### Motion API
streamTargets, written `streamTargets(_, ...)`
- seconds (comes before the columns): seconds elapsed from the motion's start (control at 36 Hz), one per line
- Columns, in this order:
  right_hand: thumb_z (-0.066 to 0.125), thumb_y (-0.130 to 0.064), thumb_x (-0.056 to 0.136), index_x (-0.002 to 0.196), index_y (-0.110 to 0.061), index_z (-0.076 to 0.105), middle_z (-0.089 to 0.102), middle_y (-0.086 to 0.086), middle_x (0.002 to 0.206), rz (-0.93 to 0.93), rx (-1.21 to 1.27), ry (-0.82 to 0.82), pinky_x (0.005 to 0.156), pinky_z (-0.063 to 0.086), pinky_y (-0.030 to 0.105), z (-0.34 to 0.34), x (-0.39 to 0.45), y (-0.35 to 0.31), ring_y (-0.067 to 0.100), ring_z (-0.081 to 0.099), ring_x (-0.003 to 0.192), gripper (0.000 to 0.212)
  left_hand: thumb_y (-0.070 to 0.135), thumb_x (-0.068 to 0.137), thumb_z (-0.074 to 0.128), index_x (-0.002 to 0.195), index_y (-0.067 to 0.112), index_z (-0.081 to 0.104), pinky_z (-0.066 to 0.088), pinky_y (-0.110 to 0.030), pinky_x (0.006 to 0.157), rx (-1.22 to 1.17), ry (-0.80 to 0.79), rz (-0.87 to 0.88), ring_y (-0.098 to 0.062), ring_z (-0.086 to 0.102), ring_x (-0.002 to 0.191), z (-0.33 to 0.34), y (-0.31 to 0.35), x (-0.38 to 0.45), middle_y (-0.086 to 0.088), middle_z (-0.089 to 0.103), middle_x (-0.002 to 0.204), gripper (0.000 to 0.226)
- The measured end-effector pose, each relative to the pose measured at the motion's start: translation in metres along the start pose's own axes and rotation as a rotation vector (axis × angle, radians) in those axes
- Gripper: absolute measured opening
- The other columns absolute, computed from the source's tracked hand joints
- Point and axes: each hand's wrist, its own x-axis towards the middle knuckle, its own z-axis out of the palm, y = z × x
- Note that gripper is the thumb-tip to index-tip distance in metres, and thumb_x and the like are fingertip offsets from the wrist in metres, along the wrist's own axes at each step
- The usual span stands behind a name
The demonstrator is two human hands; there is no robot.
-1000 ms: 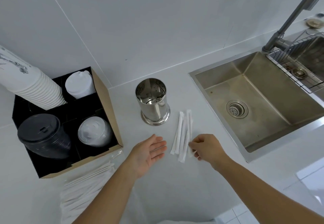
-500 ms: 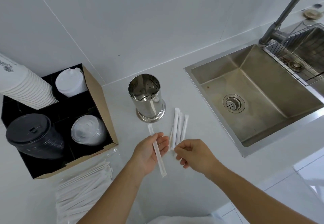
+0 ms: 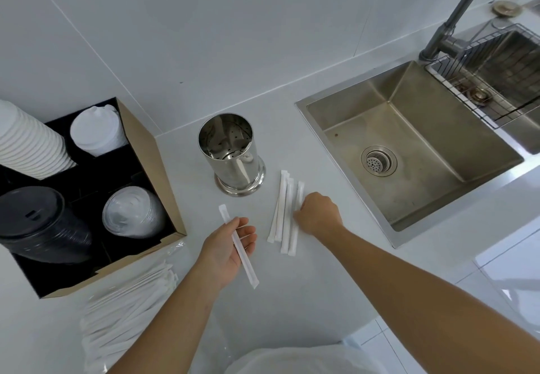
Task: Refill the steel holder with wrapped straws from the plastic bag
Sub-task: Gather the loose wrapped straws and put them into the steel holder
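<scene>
The steel holder (image 3: 232,154) stands upright on the white counter, and its perforated inside shows no straws. Several wrapped straws (image 3: 281,212) lie side by side just right of it. My left hand (image 3: 225,251) is palm up in front of the holder, with one wrapped straw (image 3: 248,268) lying across it under the thumb. Knuckles up, my right hand (image 3: 318,212) is at the right edge of the pile, its curled fingertips pinching the rightmost straw, which lies on the counter. The plastic bag (image 3: 125,315) full of wrapped straws lies at the lower left.
A cardboard organiser (image 3: 152,169) holding paper cups (image 3: 29,145) and stacked lids stands left of the holder. A steel sink (image 3: 409,151) with a tap (image 3: 455,19) and a wire rack (image 3: 496,75) takes up the right. The counter's front edge runs below my arms.
My right hand took one straw from the pile and passed it to my left hand, then went back to the pile. The left hand now holds that straw.
</scene>
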Motion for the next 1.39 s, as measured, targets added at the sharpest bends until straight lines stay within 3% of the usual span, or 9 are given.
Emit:
streamTargets(0.28, 0.053, -0.009, 0.076, 0.065, -0.017, 0.042, 0.051, 0.001, 0.066, -0.049, -0.164, 0.028, 0.043, 0.034, 0.024, -0.005, 0.001, -0.006, 0.016, 0.048, 0.054, 0.017, 0.023, 0.098, 0.054, 0.092, 0.008, 0.068, 0.055, -0.03, 0.061, 0.017, 0.01, -0.003, -0.016, 0.07, 0.06, 0.004, -0.001, 0.001, -0.004, 0.073, 0.067, 0.021)
streamTargets(0.5, 0.06, -0.014, 0.075, 0.065, -0.015, 0.045, 0.053, 0.0, 0.065, -0.037, -0.098, 0.002, 0.042, 0.032, 0.022, -0.012, -0.002, 0.004, 0.016, 0.05, 0.054, 0.018, 0.023, 0.097, 0.054, 0.092, 0.008, 0.067, 0.055, -0.031, 0.061, 0.014, 0.001, 0.003, -0.018, 0.072, 0.065, 0.003, -0.001, 0.002, -0.005, 0.075, 0.069, 0.021)
streamTargets(0.58, 0.06, -0.016, 0.075, 0.066, -0.01, 0.052, 0.06, 0.005, 0.06, -0.039, 0.001, -0.031, 0.046, 0.047, 0.024, -0.018, -0.007, 0.004, 0.02, 0.058, 0.052, 0.015, 0.024, 0.098, 0.054, 0.093, 0.007, 0.067, 0.057, -0.031, 0.059, 0.011, -0.013, 0.0, -0.019, 0.073, 0.065, 0.006, -0.002, 0.003, -0.006, 0.075, 0.069, 0.022)
streamTargets(0.67, 0.058, -0.01, 0.074, 0.073, 0.003, 0.066, 0.073, 0.017, 0.067, -0.065, 0.229, -0.09, 0.065, 0.062, 0.036, -0.022, -0.017, 0.0, 0.022, 0.067, 0.054, 0.015, 0.028, 0.097, 0.055, 0.095, 0.006, 0.067, 0.058, -0.031, 0.058, 0.011, -0.035, -0.015, -0.022, 0.073, 0.067, 0.009, -0.003, 0.001, -0.009, 0.075, 0.072, 0.025)
streamTargets(0.92, 0.065, -0.004, 0.077, 0.068, -0.009, 0.067, 0.069, 0.007, 0.057, -0.167, 0.565, -0.28, 0.051, 0.057, 0.025, -0.012, -0.054, -0.024, 0.016, 0.068, 0.049, 0.01, 0.051, 0.097, 0.045, 0.107, 0.009, 0.065, 0.058, -0.039, 0.069, 0.001, -0.146, -0.066, -0.029, 0.074, 0.083, 0.017, -0.007, -0.002, -0.013, 0.076, 0.089, 0.048)
streamTargets(1.06, 0.067, -0.004, 0.078, 0.072, -0.011, 0.07, 0.073, 0.004, 0.061, -0.227, 0.645, -0.39, 0.052, 0.056, 0.025, -0.004, -0.062, -0.03, 0.018, 0.071, 0.055, 0.009, 0.054, 0.097, 0.041, 0.118, 0.006, 0.061, 0.05, -0.052, 0.096, -0.034, -0.156, -0.082, -0.036, 0.066, 0.099, 0.018, -0.004, -0.005, -0.021, 0.069, 0.112, 0.057)
streamTargets(1.11, 0.067, -0.005, 0.08, 0.075, -0.011, 0.07, 0.075, 0.007, 0.065, -0.233, 0.703, -0.4, 0.051, 0.055, 0.025, -0.006, -0.061, -0.027, 0.021, 0.071, 0.057, 0.009, 0.054, 0.097, 0.042, 0.117, 0.005, 0.06, 0.056, -0.05, 0.087, -0.065, -0.152, -0.096, -0.038, 0.068, 0.098, 0.017, -0.003, -0.004, -0.023, 0.069, 0.112, 0.056)
streamTargets(1.19, 0.066, -0.006, 0.082, 0.077, -0.007, 0.07, 0.072, 0.009, 0.063, -0.212, 0.721, -0.315, 0.05, 0.056, 0.027, -0.012, -0.053, -0.021, 0.02, 0.068, 0.052, 0.006, 0.052, 0.094, 0.05, 0.105, 0.008, 0.066, 0.06, -0.038, 0.063, -0.055, -0.106, -0.107, -0.03, 0.073, 0.077, 0.013, -0.002, -0.002, -0.016, 0.075, 0.089, 0.048)
streamTargets(1.39, 0.058, -0.007, 0.083, 0.078, -0.008, 0.068, 0.07, 0.012, 0.066, -0.093, 0.453, -0.094, 0.056, 0.062, 0.035, -0.009, -0.019, 0.004, 0.021, 0.068, 0.05, 0.011, 0.031, 0.094, 0.059, 0.095, 0.008, 0.073, 0.057, -0.033, 0.057, 0.015, -0.019, -0.089, -0.02, 0.068, 0.06, 0.007, -0.006, 0.003, -0.011, 0.071, 0.078, 0.026)
